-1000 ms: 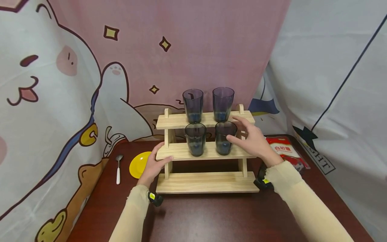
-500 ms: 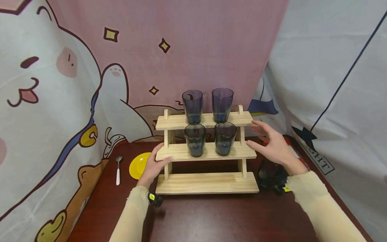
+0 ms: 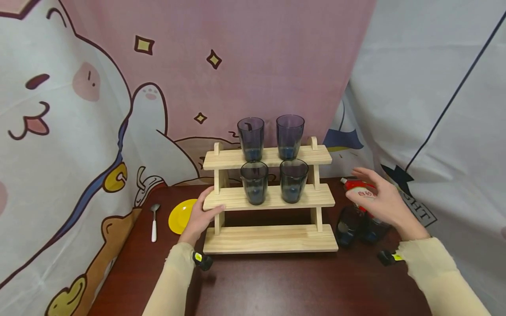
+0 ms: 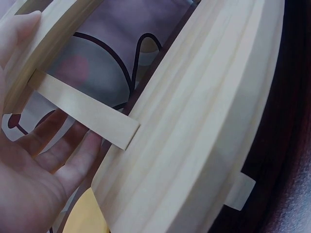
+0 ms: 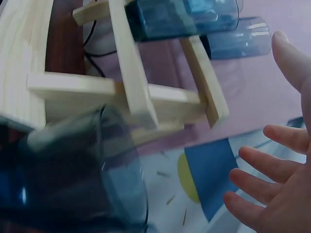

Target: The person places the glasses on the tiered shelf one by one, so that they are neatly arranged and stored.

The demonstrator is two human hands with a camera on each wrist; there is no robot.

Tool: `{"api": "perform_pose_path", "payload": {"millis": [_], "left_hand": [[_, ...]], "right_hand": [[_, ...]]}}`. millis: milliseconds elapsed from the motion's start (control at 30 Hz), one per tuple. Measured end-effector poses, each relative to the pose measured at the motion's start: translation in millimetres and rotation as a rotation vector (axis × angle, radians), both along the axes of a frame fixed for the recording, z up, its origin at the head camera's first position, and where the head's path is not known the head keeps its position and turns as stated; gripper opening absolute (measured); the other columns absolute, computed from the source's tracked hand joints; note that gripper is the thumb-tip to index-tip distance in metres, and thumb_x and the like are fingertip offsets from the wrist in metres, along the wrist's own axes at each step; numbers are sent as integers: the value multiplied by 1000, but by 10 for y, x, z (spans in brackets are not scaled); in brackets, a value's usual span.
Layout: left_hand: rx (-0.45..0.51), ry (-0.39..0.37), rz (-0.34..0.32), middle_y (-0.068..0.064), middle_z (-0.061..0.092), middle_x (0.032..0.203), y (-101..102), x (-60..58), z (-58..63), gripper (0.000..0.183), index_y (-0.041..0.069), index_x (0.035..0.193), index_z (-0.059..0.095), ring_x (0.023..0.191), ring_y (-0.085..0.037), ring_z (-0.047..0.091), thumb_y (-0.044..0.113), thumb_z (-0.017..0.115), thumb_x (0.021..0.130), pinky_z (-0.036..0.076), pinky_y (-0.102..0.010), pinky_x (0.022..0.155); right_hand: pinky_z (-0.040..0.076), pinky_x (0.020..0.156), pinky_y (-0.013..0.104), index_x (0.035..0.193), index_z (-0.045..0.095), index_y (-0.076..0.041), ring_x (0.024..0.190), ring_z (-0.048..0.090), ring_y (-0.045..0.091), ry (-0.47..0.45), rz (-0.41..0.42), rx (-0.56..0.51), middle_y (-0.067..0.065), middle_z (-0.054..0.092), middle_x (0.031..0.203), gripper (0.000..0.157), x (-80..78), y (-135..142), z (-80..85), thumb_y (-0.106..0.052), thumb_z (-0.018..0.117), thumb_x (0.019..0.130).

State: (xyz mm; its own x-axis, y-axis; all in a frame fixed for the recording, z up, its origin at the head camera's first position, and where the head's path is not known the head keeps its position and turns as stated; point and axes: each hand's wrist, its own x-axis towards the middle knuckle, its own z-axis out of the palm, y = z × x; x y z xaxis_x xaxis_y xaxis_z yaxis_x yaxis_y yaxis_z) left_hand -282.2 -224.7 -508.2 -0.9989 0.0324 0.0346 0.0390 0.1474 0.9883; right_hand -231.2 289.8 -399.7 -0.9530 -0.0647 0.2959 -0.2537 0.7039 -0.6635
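Note:
A three-tier wooden rack [image 3: 270, 240] stands on the dark table. My left hand [image 3: 199, 218] grips the left end of its middle shelf, thumb along the front edge and fingers behind, near the upright [image 4: 87, 109]. Two tinted drinking glasses, left [image 3: 251, 139] and right [image 3: 290, 137], stand upright on the top shelf. The middle shelf bears two more, left [image 3: 254, 183] and right [image 3: 293, 181]. My right hand [image 3: 382, 201] hovers right of the rack, fingers spread and holding nothing. Below it, another dark glass [image 5: 73, 167] stands close to the rack's right side.
A second dark glass [image 3: 375, 229] stands by the first on the right, partly under my wrist. Behind my right hand lies a red and white bag [image 3: 351, 184]. Left of the rack are a yellow plate [image 3: 179, 218] and a white-handled spoon [image 3: 154, 224]. Printed cloth hangs behind.
My right hand has let go of the middle shelf's right glass and moved right, over the dark glasses beside the rack. My left hand has stayed on the shelf.

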Motion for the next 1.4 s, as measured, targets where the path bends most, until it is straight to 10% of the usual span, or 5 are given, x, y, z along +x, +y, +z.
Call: {"api": "perform_pose_path", "payload": {"millis": [267, 900, 1133, 1400], "left_hand": [[3, 3, 10, -11, 55, 147, -26, -8, -7, 73, 40, 154, 47, 114, -32, 65, 22, 84, 92, 56, -50, 98], [2, -29, -2, -13, 52, 152, -40, -23, -4, 78, 37, 159, 41, 116, -29, 64, 21, 82, 95, 55, -47, 99], [-2, -19, -1, -13, 53, 151, -32, -17, -7, 76, 37, 158, 43, 114, -28, 64, 21, 82, 95, 55, -43, 96], [0, 10, -1, -13, 57, 146, 0, 3, 8, 73, 39, 154, 47, 110, -30, 66, 22, 83, 93, 57, -43, 93]], "right_hand": [[45, 88, 38, 156, 45, -10, 123, 54, 46, -6, -70, 108, 25, 50, 148, 80, 94, 268, -176, -42, 81, 92], [50, 85, 43, 160, 32, 2, 125, 53, 50, -134, 21, 161, 34, 47, 149, 98, 282, 741, -572, -39, 86, 89], [50, 72, 15, 162, 28, 0, 105, 53, -10, -149, 64, 41, 34, 51, 145, 99, 290, 885, -788, -27, 88, 88], [51, 71, 14, 159, 35, 3, 97, 59, -9, -134, 11, 2, 33, 55, 142, 93, 300, 932, -913, -29, 87, 89]]}}
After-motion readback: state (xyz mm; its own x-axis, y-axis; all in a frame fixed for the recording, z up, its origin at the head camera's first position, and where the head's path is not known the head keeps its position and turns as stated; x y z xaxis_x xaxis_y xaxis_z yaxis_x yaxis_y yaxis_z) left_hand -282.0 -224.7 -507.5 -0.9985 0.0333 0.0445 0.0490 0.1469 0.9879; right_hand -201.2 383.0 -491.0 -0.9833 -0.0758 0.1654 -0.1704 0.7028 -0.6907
